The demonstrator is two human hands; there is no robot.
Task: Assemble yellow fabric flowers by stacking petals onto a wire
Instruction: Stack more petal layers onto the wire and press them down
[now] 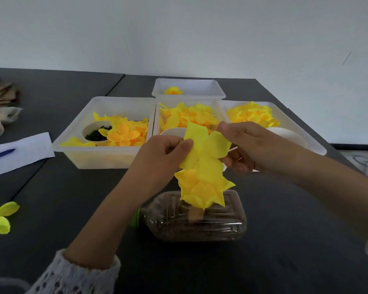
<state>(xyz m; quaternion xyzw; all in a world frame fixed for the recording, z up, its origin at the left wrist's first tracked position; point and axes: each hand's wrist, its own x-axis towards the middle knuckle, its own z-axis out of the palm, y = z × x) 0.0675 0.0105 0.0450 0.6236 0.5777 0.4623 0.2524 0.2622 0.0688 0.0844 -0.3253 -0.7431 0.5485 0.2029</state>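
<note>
While both hands pinched petal layer (202,145) above stacked flower (202,189), left hand (164,153) grip, right hand (249,145) grip clenched on it; wire unseen, misthreading could tear fabric.

Bare dark table (57,187) at lower left and lower right gives passing room. Plastic bottle (193,219) lies on its side at lower centre, blocking there. Four trays (106,153) crowd upper centre; paper (19,153) and loose petals (0,215) occupy the left edge.
</note>
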